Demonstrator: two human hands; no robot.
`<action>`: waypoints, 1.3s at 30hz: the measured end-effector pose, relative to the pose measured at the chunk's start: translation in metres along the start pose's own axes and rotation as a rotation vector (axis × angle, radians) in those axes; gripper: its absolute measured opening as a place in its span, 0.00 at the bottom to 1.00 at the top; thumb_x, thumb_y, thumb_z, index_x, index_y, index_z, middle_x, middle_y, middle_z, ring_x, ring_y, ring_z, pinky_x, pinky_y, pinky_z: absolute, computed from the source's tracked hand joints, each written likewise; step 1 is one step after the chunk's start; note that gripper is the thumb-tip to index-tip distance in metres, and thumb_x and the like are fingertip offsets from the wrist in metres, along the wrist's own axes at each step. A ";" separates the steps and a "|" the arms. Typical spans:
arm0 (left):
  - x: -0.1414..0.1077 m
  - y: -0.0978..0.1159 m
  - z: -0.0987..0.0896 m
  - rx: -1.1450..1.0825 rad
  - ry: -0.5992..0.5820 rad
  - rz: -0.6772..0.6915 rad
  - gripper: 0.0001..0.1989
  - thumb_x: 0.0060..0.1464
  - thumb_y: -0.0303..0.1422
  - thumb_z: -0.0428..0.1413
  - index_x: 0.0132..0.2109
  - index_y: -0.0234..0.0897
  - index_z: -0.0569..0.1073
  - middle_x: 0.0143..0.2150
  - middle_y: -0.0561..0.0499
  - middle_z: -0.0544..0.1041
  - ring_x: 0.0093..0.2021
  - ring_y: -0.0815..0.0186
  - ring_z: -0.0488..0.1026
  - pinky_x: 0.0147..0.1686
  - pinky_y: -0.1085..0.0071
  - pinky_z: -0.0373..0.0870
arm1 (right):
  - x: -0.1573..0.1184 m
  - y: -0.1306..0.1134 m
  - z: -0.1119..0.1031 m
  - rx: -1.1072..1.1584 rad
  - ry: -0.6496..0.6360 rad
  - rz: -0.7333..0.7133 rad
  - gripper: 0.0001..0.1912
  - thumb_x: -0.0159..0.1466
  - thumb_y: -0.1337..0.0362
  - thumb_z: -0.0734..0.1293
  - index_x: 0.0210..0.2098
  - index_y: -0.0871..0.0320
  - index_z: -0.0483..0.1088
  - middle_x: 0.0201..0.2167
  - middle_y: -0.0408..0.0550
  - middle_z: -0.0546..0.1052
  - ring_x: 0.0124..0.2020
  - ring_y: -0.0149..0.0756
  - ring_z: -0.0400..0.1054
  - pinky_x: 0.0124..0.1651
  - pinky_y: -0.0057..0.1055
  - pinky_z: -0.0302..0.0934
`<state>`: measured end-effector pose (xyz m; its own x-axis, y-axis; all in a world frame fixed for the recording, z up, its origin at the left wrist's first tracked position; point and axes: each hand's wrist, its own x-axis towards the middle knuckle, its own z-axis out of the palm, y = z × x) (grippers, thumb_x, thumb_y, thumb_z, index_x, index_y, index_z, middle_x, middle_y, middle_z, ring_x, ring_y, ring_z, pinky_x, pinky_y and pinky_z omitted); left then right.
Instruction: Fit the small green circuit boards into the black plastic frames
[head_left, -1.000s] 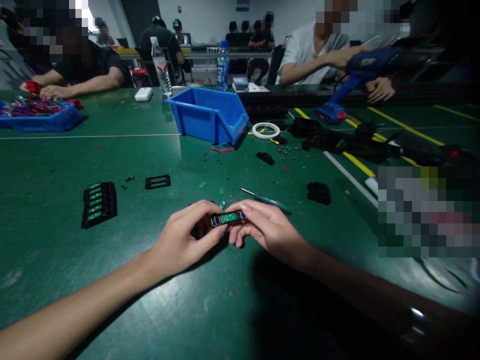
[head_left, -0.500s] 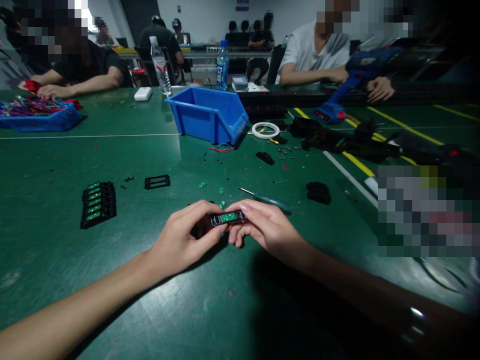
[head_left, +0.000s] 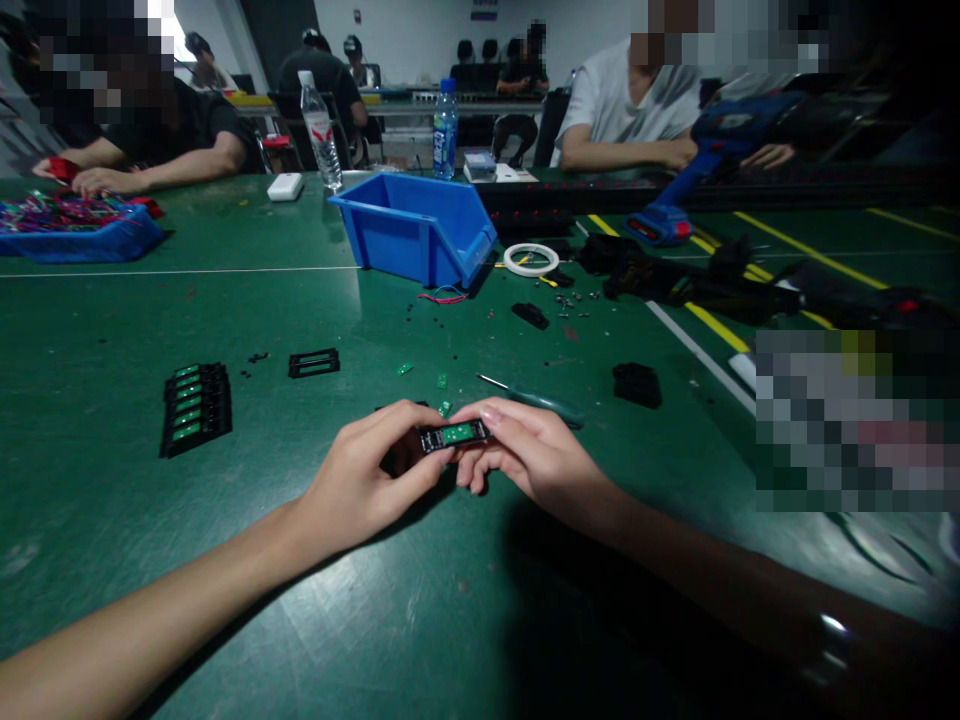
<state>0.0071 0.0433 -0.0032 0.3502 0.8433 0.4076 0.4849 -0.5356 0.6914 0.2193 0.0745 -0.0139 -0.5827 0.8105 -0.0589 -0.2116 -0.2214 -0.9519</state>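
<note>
Between my two hands is a small black frame (head_left: pixel 454 434) with a green circuit board in its middle. My left hand (head_left: pixel 375 465) grips its left end between thumb and fingers. My right hand (head_left: pixel 529 450) pinches the right end, with its lower fingers curled underneath. Small green boards (head_left: pixel 443 381) lie on the table just beyond the hands. A screwdriver (head_left: pixel 544 404) rests behind my right hand. Off to the left are an open black frame (head_left: pixel 314 363) and a row of black frames holding green boards (head_left: pixel 196 408).
A blue bin (head_left: pixel 390 225) stands at the back centre, near a white ring (head_left: pixel 531 260) and small screws. A black part (head_left: pixel 637 385) lies to the right. A blue power drill (head_left: pixel 705 150) is at the back right. People sit across the green table (head_left: pixel 300 640).
Both hands and the black frame keep the same pose. Across the table at the right, another person's hand has shifted slightly behind the drill.
</note>
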 end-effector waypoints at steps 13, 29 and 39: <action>0.000 0.001 0.000 0.012 0.008 0.014 0.10 0.62 0.31 0.60 0.50 0.37 0.73 0.37 0.51 0.77 0.31 0.71 0.73 0.30 0.75 0.67 | 0.000 0.001 0.000 0.003 -0.003 0.000 0.18 0.72 0.53 0.63 0.48 0.63 0.71 0.28 0.51 0.79 0.30 0.38 0.76 0.33 0.33 0.68; -0.001 0.001 0.000 0.001 0.004 0.001 0.10 0.62 0.31 0.60 0.50 0.37 0.73 0.37 0.52 0.77 0.31 0.71 0.73 0.31 0.75 0.68 | 0.001 0.002 -0.001 0.005 -0.019 -0.009 0.17 0.72 0.54 0.63 0.47 0.63 0.72 0.28 0.50 0.79 0.29 0.37 0.76 0.33 0.33 0.68; -0.001 0.000 0.000 0.002 0.013 0.019 0.11 0.62 0.30 0.60 0.50 0.37 0.73 0.36 0.53 0.76 0.30 0.73 0.71 0.30 0.77 0.66 | 0.000 0.002 -0.001 0.009 -0.014 -0.011 0.16 0.73 0.55 0.63 0.47 0.63 0.72 0.30 0.51 0.79 0.30 0.36 0.76 0.33 0.32 0.68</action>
<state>0.0068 0.0420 -0.0033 0.3494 0.8332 0.4286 0.4793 -0.5519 0.6824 0.2197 0.0749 -0.0159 -0.5914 0.8051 -0.0445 -0.2247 -0.2176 -0.9498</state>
